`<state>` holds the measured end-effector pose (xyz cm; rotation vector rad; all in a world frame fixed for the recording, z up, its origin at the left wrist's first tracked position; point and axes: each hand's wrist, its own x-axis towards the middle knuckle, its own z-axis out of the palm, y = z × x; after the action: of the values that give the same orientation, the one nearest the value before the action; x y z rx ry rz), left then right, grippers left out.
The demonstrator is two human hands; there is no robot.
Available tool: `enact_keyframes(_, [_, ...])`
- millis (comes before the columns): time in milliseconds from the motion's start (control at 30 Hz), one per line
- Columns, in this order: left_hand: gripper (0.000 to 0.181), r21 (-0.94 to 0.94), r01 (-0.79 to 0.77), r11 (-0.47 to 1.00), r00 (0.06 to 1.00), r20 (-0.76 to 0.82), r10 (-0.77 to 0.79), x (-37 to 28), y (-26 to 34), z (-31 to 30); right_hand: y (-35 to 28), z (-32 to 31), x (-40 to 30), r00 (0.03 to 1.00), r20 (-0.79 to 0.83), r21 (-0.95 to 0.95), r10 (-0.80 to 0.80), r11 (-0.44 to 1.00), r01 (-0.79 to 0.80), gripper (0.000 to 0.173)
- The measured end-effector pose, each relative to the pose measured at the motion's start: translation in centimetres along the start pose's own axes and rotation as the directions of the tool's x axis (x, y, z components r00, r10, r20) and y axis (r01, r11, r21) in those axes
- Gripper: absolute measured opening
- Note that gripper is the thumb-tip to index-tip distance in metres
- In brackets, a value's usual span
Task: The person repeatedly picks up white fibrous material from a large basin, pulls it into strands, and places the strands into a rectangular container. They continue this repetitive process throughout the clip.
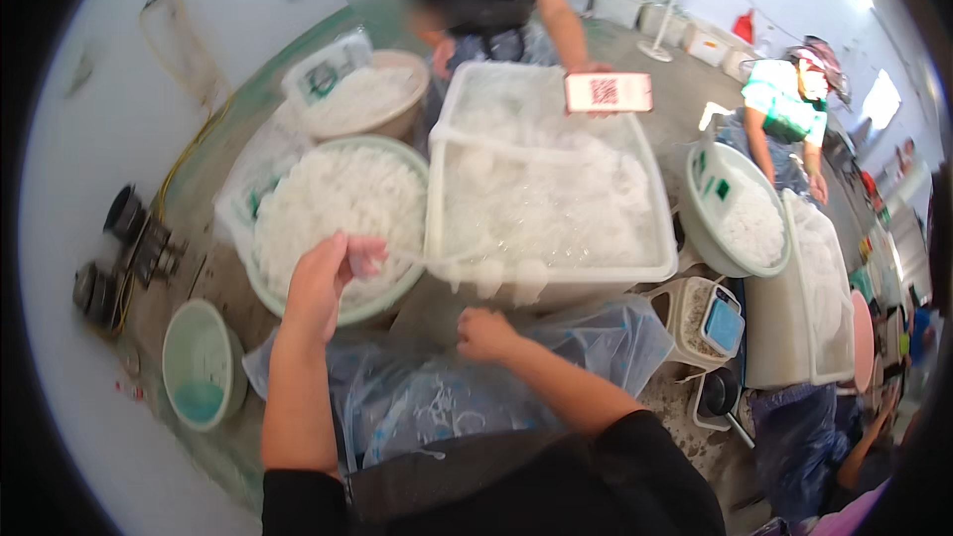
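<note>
My left hand (331, 272) is raised over the front of a round pale-green basin (408, 156) heaped with white, soft-looking pieces (342, 193). Its fingers are curled and blurred. A thin, translucent strand (417, 257) runs from near the fingertips towards a large white rectangular tub (663, 238). Wet whitish pieces (536, 208) in liquid fill the tub, and several pale pieces (530, 279) hang over its front rim. Below that rim, my right hand (484, 333) is bent into a loose fist above a clear plastic apron (447, 402); anything inside it is hidden.
Across the tub, a person (499, 7) holds a phone (609, 92) showing a printed-style code. Another person (789, 112) is near a second filled basin (733, 201) at right. A stool with a blue-lidded box (722, 324), a ladle (721, 391) and a green bucket (201, 365) stand nearby.
</note>
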<state>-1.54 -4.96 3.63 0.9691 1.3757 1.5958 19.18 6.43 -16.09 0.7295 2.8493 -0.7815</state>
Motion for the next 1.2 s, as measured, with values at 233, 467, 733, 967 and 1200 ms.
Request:
enact_keyframes(233, [0.045,-0.076,-0.001,0.997,0.997,0.073,0.007,1.8,0.4,1.7,0.5,2.9,1.0,0.982,0.130,0.028,0.136,0.990,-0.141,0.046])
enact_keyframes(467, [0.045,-0.118,-0.003,0.993,0.994,0.111,0.016,3.4,-0.7,2.2,3.9,4.8,-0.3,0.978,0.184,-0.076,0.099,0.993,-0.086,0.043])
enact_keyframes(733, [0.047,-0.192,0.002,0.981,0.997,0.077,0.013,3.3,-1.9,0.8,3.2,-0.4,-2.1,0.800,0.598,0.068,0.053,0.991,-0.116,0.041])
enact_keyframes(967, [0.047,-0.192,0.027,0.981,0.997,0.071,-0.013,3.1,-2.4,1.0,3.6,0.7,-1.6,0.868,0.495,0.024,0.038,0.998,-0.057,0.042])
enact_keyframes(1200, [0.048,-0.220,0.014,0.975,0.998,0.061,0.000,2.6,-2.7,0.9,2.9,-3.9,-3.5,0.982,0.177,0.309,0.069,0.943,-0.122,0.044])
